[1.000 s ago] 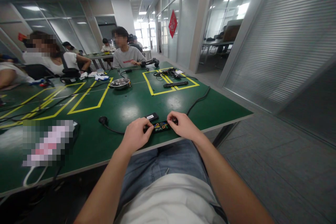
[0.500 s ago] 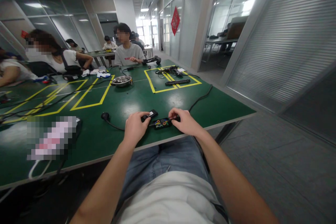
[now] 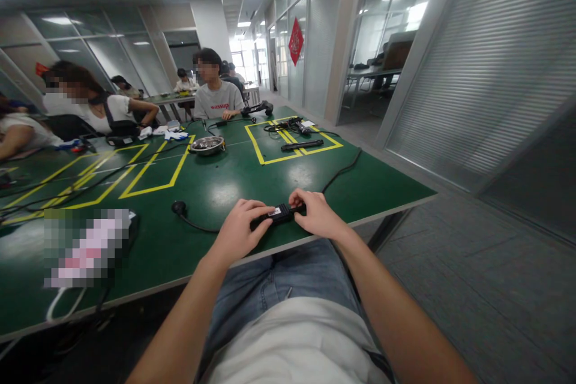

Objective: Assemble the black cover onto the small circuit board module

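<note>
Grasping the left end of a slim black ribbed plastic case with a white label [image 3: 282, 212] in the left hand [image 3: 240, 228], fingers on top and thumb along the near side. Pinching its right end between thumb and forefinger of the right hand [image 3: 315, 214] — probably where the cable enters, though the fingers hide much of it. Lying close to the near edge of the green tabletop [image 3: 252, 177], in front of the body. Reckoning from the case, with 12 straight away from the wearer: at 9 o'clock, a round black plug [image 3: 179, 208] on a thin black cord [image 3: 198, 228]; at 10, well apart, a shallow shiny metal bowl [image 3: 207, 144]; at 1, inside yellow tape [image 3: 257, 147], a long black tube-like bar [image 3: 302, 145] — with tangled black cables [image 3: 281, 126] just beyond; at 2, a thick black cable [image 3: 341, 173] running away; at 11, across the table, a seated person in a grey T-shirt [image 3: 219, 99].
</note>
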A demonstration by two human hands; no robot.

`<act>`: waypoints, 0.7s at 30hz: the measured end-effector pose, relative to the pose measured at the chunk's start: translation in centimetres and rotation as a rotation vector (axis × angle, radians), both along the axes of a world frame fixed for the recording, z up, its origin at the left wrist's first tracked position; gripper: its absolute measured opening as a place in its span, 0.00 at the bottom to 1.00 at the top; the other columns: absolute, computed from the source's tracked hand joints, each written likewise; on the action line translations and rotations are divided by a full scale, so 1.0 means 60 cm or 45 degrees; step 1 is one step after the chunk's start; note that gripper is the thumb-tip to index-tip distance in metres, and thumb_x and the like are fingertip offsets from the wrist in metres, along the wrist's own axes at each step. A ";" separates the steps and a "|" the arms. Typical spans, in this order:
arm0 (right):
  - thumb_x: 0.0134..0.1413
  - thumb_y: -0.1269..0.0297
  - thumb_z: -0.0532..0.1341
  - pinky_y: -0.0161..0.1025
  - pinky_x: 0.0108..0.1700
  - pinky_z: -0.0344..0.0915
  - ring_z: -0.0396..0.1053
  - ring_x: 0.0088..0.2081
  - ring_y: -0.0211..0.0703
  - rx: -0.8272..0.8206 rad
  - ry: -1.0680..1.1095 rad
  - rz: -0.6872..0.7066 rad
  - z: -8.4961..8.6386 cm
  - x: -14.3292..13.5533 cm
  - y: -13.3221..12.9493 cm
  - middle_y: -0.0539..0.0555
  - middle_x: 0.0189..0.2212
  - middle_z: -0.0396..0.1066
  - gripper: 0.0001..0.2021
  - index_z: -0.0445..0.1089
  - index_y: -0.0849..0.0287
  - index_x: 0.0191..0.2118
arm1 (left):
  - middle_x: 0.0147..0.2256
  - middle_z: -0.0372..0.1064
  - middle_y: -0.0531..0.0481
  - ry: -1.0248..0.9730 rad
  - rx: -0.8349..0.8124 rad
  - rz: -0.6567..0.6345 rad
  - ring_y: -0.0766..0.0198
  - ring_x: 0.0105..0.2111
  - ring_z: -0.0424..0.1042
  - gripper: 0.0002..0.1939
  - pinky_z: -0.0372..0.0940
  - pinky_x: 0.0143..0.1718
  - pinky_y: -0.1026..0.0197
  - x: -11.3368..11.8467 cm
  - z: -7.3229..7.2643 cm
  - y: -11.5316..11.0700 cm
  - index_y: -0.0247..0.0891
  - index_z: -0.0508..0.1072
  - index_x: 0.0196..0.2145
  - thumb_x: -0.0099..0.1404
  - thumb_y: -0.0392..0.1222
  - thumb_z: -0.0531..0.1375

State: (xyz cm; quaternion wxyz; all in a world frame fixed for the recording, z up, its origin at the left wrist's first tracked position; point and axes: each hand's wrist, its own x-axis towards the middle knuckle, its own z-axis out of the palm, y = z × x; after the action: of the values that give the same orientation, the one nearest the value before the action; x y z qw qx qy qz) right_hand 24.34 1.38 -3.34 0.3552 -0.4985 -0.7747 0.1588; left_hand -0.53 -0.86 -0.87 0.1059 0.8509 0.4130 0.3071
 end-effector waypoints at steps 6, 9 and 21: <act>0.47 0.74 0.64 0.47 0.55 0.63 0.75 0.41 0.48 0.006 0.034 0.024 0.003 0.001 -0.004 0.50 0.36 0.78 0.14 0.72 0.53 0.41 | 0.49 0.82 0.43 0.049 -0.031 0.006 0.50 0.50 0.75 0.14 0.72 0.55 0.46 0.003 0.002 0.001 0.46 0.85 0.54 0.73 0.42 0.65; 0.47 0.74 0.64 0.46 0.54 0.63 0.75 0.41 0.48 -0.004 0.028 0.029 0.006 0.002 -0.003 0.50 0.36 0.78 0.13 0.71 0.54 0.40 | 0.49 0.82 0.43 0.046 -0.058 0.003 0.50 0.50 0.75 0.14 0.71 0.55 0.47 0.004 0.003 0.002 0.45 0.85 0.55 0.74 0.42 0.65; 0.46 0.75 0.63 0.45 0.53 0.64 0.76 0.41 0.47 -0.014 0.050 0.064 0.001 0.007 0.002 0.48 0.35 0.78 0.14 0.72 0.54 0.39 | 0.48 0.80 0.45 0.024 -0.123 0.007 0.51 0.50 0.74 0.14 0.70 0.54 0.49 0.007 0.002 0.001 0.45 0.84 0.54 0.71 0.40 0.67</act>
State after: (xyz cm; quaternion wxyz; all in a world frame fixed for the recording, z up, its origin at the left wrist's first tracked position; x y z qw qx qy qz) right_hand 24.78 1.47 -3.30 0.3635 -0.4776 -0.7789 0.1818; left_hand -0.12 -0.81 -0.78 0.1422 0.8465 0.4306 0.2790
